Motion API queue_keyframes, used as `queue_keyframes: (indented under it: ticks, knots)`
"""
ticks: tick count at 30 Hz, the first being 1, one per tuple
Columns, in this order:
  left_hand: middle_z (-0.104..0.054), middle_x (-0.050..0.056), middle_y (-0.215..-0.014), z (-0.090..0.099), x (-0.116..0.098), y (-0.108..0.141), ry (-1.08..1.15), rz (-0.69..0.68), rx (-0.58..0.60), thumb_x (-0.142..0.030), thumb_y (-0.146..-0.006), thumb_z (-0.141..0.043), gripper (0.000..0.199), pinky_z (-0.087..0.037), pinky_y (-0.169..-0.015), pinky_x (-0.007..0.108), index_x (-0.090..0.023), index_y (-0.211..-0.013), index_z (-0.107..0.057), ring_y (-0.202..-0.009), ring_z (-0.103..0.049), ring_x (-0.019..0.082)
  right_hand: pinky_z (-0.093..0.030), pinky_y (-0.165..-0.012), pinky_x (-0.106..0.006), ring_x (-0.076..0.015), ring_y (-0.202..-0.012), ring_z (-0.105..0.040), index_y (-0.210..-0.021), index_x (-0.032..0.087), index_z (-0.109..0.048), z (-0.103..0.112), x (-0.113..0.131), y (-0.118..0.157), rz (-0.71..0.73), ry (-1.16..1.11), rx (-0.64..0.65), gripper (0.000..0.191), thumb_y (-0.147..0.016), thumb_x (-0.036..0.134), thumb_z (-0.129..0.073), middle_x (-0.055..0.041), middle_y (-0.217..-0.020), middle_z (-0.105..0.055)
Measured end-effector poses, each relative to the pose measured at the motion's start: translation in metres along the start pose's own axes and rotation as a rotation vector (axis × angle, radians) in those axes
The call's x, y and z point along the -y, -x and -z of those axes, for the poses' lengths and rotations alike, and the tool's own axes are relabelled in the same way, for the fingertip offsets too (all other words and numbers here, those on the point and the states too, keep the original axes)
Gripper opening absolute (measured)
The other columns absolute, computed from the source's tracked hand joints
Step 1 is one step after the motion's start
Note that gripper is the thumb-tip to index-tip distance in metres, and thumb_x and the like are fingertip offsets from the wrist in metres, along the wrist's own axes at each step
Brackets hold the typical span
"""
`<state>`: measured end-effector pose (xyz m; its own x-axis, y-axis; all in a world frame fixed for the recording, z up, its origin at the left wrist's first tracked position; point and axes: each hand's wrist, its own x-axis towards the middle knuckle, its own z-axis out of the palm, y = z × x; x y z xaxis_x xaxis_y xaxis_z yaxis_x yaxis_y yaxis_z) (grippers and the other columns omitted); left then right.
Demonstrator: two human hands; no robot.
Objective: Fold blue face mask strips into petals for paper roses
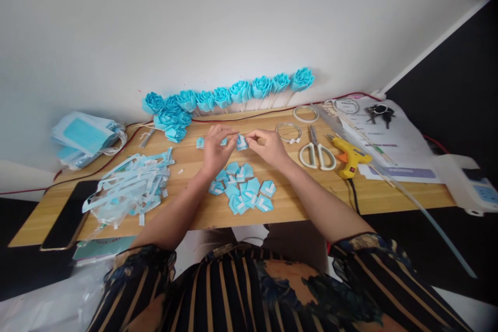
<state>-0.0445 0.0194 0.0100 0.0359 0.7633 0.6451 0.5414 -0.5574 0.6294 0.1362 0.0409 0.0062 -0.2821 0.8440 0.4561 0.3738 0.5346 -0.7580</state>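
My left hand (218, 150) and my right hand (268, 146) meet over the middle of the table, fingertips pinched close together. Whatever lies in either pinch is too small to make out. Just between the fingertips shows a folded light-blue petal piece (241, 142) with a white strip on it; whether it is held or lies on the table is unclear. Another blue piece (200, 142) lies left of my left hand, and one is partly hidden behind its fingers. Nearer to me, a loose pile of blue petal pieces (252, 185) lies between my forearms, several bearing white strips.
Blue flowers (240, 91) on thin sticks line the wall. Left are stacked face masks (87, 135), mask scraps (132, 184) and a phone (70, 215). Right are tape rolls (288, 133), scissors (317, 153), a yellow glue gun (348, 158), keys (380, 113) and a power strip (467, 181).
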Motion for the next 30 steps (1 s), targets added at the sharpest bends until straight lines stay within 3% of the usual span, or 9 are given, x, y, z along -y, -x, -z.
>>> queue_keyframes:
  ticks: [4, 10, 15, 22, 26, 30]
  knots:
    - [-0.067, 0.007, -0.090, -0.002, 0.002, 0.000, -0.099, -0.057, 0.058, -0.029, -0.087, -0.061, 0.016, -0.042, -0.084, 0.036, -0.022, -0.093, -0.075, -0.090, -0.058, 0.022, -0.045, -0.068, -0.027, -0.0156, -0.068, -0.063, -0.077, 0.019, -0.071, 0.000, 0.001, 0.000, 0.005, 0.018, 0.002, 0.015, -0.082, 0.027, -0.059, -0.0010, -0.072, -0.072]
    - [-0.067, 0.007, -0.088, -0.002, 0.002, 0.001, -0.180, -0.152, 0.053, -0.029, -0.089, -0.060, 0.017, -0.039, -0.080, 0.036, -0.022, -0.090, -0.075, -0.086, -0.057, 0.021, -0.045, -0.068, -0.027, -0.0154, -0.068, -0.063, -0.078, 0.019, -0.071, 0.000, 0.002, 0.000, -0.009, 0.028, -0.006, 0.016, -0.082, 0.027, -0.059, -0.0016, -0.073, -0.072]
    - [-0.067, 0.007, -0.088, -0.002, 0.001, 0.002, -0.179, -0.123, 0.078, -0.030, -0.089, -0.061, 0.015, -0.039, -0.082, 0.036, -0.022, -0.086, -0.073, -0.087, -0.056, 0.022, -0.045, -0.067, -0.027, -0.0149, -0.066, -0.061, -0.078, 0.018, -0.071, -0.003, 0.002, 0.001, -0.034, -0.018, -0.018, 0.016, -0.081, 0.028, -0.059, -0.0015, -0.070, -0.070]
    - [-0.067, 0.007, -0.090, -0.003, -0.009, -0.001, -0.066, -0.088, 0.068, -0.029, -0.088, -0.060, 0.015, -0.042, -0.085, 0.036, -0.021, -0.083, -0.070, -0.090, -0.059, 0.022, -0.042, -0.062, -0.026, -0.0125, -0.062, -0.055, -0.070, 0.018, -0.066, -0.004, -0.012, -0.005, -0.248, -0.323, -0.105, 0.021, -0.077, 0.038, -0.061, 0.0013, -0.065, -0.063]
    - [-0.069, 0.006, -0.089, 0.026, -0.016, -0.018, -0.053, -0.050, 0.090, -0.032, -0.085, -0.063, 0.015, -0.043, -0.089, 0.037, -0.021, -0.078, -0.070, -0.093, -0.060, 0.023, -0.045, -0.068, -0.026, -0.0121, -0.064, -0.054, -0.068, 0.019, -0.063, 0.000, -0.019, -0.011, -0.337, -0.464, -0.210, 0.019, -0.072, 0.038, -0.063, 0.0025, -0.064, -0.061]
    - [-0.069, 0.004, -0.084, 0.094, -0.010, -0.029, -0.121, 0.064, 0.004, -0.034, -0.082, -0.064, 0.017, -0.044, -0.090, 0.033, -0.020, -0.075, -0.070, -0.088, -0.060, 0.021, -0.044, -0.065, -0.026, -0.0117, -0.061, -0.051, -0.065, 0.020, -0.062, 0.001, -0.020, -0.012, -0.354, -0.500, -0.244, 0.023, -0.071, 0.042, -0.065, 0.0030, -0.060, -0.058]
